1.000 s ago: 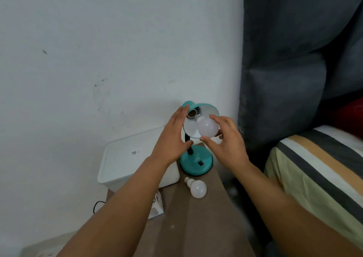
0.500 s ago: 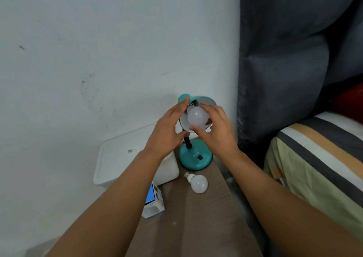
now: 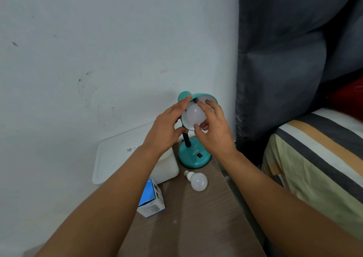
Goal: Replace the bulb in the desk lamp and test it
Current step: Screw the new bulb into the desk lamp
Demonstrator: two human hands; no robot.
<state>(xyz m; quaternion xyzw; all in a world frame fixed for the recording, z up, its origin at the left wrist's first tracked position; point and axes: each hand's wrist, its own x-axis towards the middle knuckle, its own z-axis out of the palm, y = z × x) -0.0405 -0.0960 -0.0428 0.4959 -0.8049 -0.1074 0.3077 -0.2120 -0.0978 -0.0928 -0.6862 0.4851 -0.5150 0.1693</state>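
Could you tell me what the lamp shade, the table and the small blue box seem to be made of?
Lamp shade: smooth teal outside, white inside, painted metal or plastic. Table: brown streaked grain, probably matte wood laminate. Small blue box: printed faces, sharp folded edges, likely cardboard.

A scuffed white wall (image 3: 98,50) is filling the left and upper part of the frame, and a dark grey curtain (image 3: 284,60) is hanging down the upper right. At the right edge a bed's striped cover (image 3: 314,158) is showing, with something red (image 3: 345,97) lying above it. Left of centre, a white lidded container (image 3: 117,158) is sitting against the wall. Just below it, a blue and white carton (image 3: 151,199) is standing on the left edge of the brown bench (image 3: 196,217).
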